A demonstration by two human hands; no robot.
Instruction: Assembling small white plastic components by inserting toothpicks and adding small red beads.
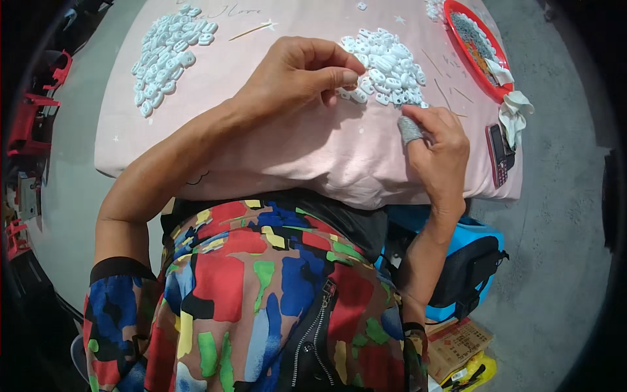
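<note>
My left hand (294, 73) reaches over the table at the left side of a pile of small white plastic pieces with holes (385, 62). Its thumb and forefinger are pressed together in a pinch; whatever lies between them is too small to make out. At the pile's near right edge is my right hand (441, 145), its thumb in a grey wrap (410, 130). The right forefinger and thumb tips come close together beside the nearest pieces, and anything between them is hidden.
A second heap of white pieces (171, 55) lies at the far left, near a thin wooden stick (251, 31). At right are more thin sticks (443, 93), a red tray (455, 40) of small grey and orange parts, a crumpled white glove or cloth (516, 112) and a keypad phone (498, 157).
</note>
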